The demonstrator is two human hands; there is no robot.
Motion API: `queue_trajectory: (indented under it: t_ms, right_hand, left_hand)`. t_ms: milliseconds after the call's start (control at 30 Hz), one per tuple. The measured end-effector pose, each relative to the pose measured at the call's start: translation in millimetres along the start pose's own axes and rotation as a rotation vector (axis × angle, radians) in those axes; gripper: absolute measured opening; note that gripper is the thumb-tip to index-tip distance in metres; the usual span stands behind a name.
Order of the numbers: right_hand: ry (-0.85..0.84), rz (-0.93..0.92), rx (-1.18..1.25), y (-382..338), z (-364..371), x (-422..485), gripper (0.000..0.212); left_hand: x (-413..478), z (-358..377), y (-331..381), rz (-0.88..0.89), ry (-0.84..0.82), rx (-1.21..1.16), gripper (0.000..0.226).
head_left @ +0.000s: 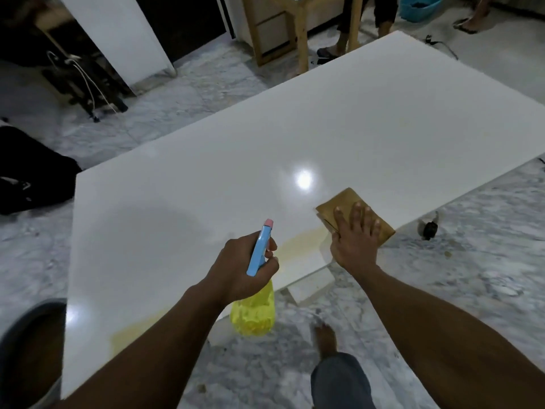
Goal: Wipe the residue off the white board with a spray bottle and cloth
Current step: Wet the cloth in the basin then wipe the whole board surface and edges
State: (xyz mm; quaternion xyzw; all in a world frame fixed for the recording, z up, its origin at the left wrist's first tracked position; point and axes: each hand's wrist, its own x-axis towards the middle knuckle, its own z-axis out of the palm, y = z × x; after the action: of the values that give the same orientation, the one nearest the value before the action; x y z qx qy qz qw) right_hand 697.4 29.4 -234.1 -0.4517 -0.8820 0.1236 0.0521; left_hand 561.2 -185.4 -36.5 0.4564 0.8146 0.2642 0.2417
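Observation:
A large white board [236, 160] lies flat across the middle of the view. My left hand [241, 267] grips a spray bottle [254, 314] with a yellow body and a blue head, its pink nozzle pointing away over the board's near edge. Yellowish residue [298, 243] stains the board between my hands, and a second faint patch [132, 332] sits near the front left edge. My right hand [354, 240] presses flat, fingers straight, on a folded brown cloth [345, 205] at the board's near right edge.
Marble floor [472, 261] surrounds the board. My bare foot [326, 340] stands below its near edge. A small dark object [429, 230] lies on the floor to the right. A wooden table [300, 31], other people's legs [383, 16] and a leaning white panel [124, 33] are at the back.

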Motion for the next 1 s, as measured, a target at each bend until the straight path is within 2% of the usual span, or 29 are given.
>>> queue_trajectory:
  t_ms: [333, 533, 700, 1000]
  right_hand:
    - [0.044, 0.029, -0.017, -142.0, 44.5, -69.4, 0.066]
    - [0.054, 0.099, 0.0, -198.0, 60.7, -93.6, 0.067]
    - [0.057, 0.029, -0.041, -250.4, 78.8, -124.9, 0.066]
    - [0.057, 0.029, -0.037, -389.7, 120.6, -210.4, 0.064]
  left_hand:
    - [-45.0, -85.7, -127.7, -0.151, 0.03, -0.023, 0.014]
    - [-57.3, -137.7, -185.5, -0.151, 0.013, -0.038, 0.019]
    - [-75.8, -166.4, -229.3, -0.159, -0.016, -0.039, 0.023]
    - [-133.0, -218.3, -317.9, -0.058, -0.048, -0.066, 0.019]
